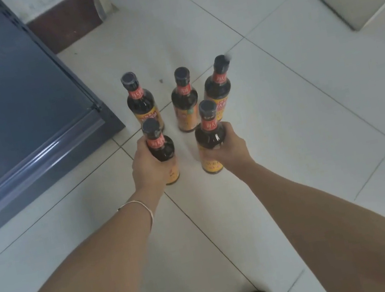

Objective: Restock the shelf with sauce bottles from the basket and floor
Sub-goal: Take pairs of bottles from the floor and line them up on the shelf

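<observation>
With my left hand [150, 167] and right hand [229, 151] each wrapped round a soy sauce bottle [161, 148] above the floor tiles [282, 109], pickup is underway; next, swing them to the grey shelf [12, 105].

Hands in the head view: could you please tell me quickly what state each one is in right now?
Left hand: closed, gripping the near left sauce bottle.
Right hand: closed, gripping the near right sauce bottle.
</observation>
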Action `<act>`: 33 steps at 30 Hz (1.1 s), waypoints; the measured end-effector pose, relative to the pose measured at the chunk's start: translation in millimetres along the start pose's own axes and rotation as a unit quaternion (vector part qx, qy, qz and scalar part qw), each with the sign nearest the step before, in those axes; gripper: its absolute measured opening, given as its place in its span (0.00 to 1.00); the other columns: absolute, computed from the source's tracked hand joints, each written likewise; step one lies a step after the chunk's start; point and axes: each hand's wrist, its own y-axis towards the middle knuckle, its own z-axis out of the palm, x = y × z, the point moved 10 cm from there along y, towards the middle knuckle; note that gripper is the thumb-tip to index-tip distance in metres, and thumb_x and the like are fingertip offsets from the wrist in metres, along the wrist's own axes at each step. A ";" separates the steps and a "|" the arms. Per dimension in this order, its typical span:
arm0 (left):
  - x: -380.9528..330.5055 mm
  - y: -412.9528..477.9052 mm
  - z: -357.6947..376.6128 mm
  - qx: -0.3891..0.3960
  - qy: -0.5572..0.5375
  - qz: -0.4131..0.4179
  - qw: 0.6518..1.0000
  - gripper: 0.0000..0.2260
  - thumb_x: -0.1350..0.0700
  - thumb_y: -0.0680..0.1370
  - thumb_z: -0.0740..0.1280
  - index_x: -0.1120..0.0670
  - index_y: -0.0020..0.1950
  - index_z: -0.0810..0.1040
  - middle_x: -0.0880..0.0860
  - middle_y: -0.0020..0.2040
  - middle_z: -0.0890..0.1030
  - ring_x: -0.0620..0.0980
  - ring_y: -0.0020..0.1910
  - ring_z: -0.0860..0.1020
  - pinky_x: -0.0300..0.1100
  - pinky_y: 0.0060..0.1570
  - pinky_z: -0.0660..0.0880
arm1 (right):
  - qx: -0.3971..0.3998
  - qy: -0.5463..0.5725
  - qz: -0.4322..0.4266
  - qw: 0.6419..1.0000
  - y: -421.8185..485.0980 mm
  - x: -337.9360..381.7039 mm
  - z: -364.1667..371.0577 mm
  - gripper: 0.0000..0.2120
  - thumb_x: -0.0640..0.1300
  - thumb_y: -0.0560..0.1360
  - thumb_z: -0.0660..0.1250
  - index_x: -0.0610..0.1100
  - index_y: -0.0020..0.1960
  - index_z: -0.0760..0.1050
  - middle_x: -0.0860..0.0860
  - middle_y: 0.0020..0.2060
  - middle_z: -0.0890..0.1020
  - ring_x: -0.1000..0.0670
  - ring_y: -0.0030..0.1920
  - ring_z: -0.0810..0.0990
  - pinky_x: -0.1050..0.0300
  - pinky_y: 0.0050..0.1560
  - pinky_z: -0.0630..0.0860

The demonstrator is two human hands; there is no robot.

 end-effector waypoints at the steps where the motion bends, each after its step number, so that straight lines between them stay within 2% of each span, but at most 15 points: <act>1: -5.7 -10.6 -9.2 0.003 0.010 -0.004 1.000 0.30 0.57 0.65 0.76 0.52 0.64 0.68 0.55 0.61 0.78 0.58 0.61 0.75 0.55 0.62 0.72 | 0.006 -0.012 0.007 1.000 -11.4 6.2 -4.4 0.28 0.48 0.62 0.76 0.52 0.57 0.67 0.60 0.44 0.77 0.48 0.51 0.78 0.47 0.55 0.77; 4: -28.0 -47.7 -42.8 0.017 0.029 -0.008 0.999 0.28 0.56 0.66 0.76 0.53 0.62 0.69 0.55 0.59 0.79 0.58 0.60 0.76 0.54 0.60 0.73 | 0.016 -0.041 0.028 0.999 -51.7 31.8 -22.2 0.30 0.49 0.63 0.76 0.51 0.60 0.65 0.57 0.47 0.76 0.47 0.52 0.78 0.48 0.54 0.76; 8: -70.4 -95.7 -99.9 0.046 0.051 0.007 0.998 0.28 0.54 0.66 0.75 0.52 0.62 0.69 0.54 0.57 0.80 0.58 0.57 0.77 0.52 0.56 0.74 | 0.022 -0.080 0.048 0.995 -106.9 88.0 -53.2 0.31 0.53 0.62 0.75 0.53 0.60 0.65 0.57 0.45 0.76 0.48 0.47 0.77 0.55 0.47 0.72; 12: -128.3 -133.2 -171.7 0.060 0.067 0.013 0.996 0.26 0.52 0.65 0.75 0.49 0.60 0.70 0.52 0.54 0.80 0.57 0.54 0.78 0.45 0.50 0.72 | 0.040 -0.115 0.050 0.991 -152.7 169.7 -82.8 0.32 0.55 0.61 0.73 0.53 0.61 0.64 0.53 0.50 0.80 0.44 0.51 0.79 0.51 0.50 0.76; 16: -200.9 -161.7 -253.7 0.057 0.048 0.026 0.997 0.26 0.53 0.65 0.75 0.49 0.60 0.70 0.51 0.55 0.80 0.56 0.54 0.78 0.48 0.53 0.74 | 0.040 -0.132 0.021 0.990 -188.9 274.0 -113.5 0.31 0.56 0.60 0.73 0.54 0.59 0.65 0.53 0.47 0.79 0.44 0.50 0.79 0.51 0.50 0.76; 20: -267.5 -186.5 -341.0 0.021 0.035 0.037 0.999 0.27 0.53 0.66 0.74 0.48 0.62 0.69 0.53 0.56 0.80 0.57 0.56 0.77 0.45 0.52 0.72 | 0.035 -0.130 -0.024 0.991 -219.3 379.2 -139.9 0.29 0.59 0.61 0.72 0.54 0.57 0.66 0.57 0.43 0.77 0.48 0.46 0.78 0.52 0.48 0.76; 25: -327.5 -224.7 -428.2 -0.040 0.026 0.073 0.996 0.25 0.52 0.67 0.74 0.51 0.61 0.69 0.55 0.55 0.80 0.59 0.55 0.77 0.46 0.50 0.72 | 0.038 -0.114 -0.097 0.988 -256.5 482.2 -165.0 0.29 0.60 0.60 0.72 0.55 0.57 0.67 0.63 0.36 0.75 0.57 0.37 0.75 0.60 0.37 0.70; 27: -343.7 -244.3 -458.8 -0.072 0.024 0.076 0.994 0.24 0.51 0.67 0.73 0.50 0.60 0.69 0.55 0.53 0.80 0.59 0.54 0.77 0.46 0.49 0.73 | 0.048 -0.107 -0.121 0.986 -272.6 514.0 -172.1 0.29 0.61 0.59 0.72 0.56 0.56 0.66 0.61 0.39 0.76 0.54 0.40 0.77 0.58 0.40 0.71; 30: -360.2 -281.1 -509.1 -0.109 -0.005 0.066 0.992 0.19 0.50 0.67 0.73 0.45 0.52 0.68 0.50 0.47 0.78 0.57 0.52 0.78 0.43 0.46 0.72 | 0.066 -0.107 -0.167 0.978 -305.4 566.7 -176.4 0.27 0.62 0.58 0.71 0.58 0.52 0.65 0.60 0.41 0.77 0.50 0.45 0.78 0.56 0.44 0.73; 31: -364.3 -290.7 -525.5 -0.117 -0.013 0.063 0.991 0.19 0.50 0.66 0.73 0.45 0.52 0.68 0.50 0.47 0.79 0.57 0.53 0.78 0.44 0.47 0.73 | 0.072 -0.109 -0.182 0.975 -315.2 584.7 -174.1 0.27 0.62 0.58 0.71 0.57 0.52 0.65 0.59 0.42 0.77 0.50 0.45 0.79 0.55 0.44 0.74; 33: -368.6 -306.8 -559.9 -0.139 -0.022 0.048 0.989 0.24 0.50 0.66 0.74 0.49 0.58 0.68 0.54 0.52 0.80 0.58 0.54 0.78 0.49 0.52 0.76 | 0.084 -0.120 -0.211 0.966 -334.4 621.3 -165.0 0.28 0.62 0.59 0.71 0.54 0.54 0.67 0.56 0.45 0.79 0.50 0.46 0.79 0.53 0.46 0.76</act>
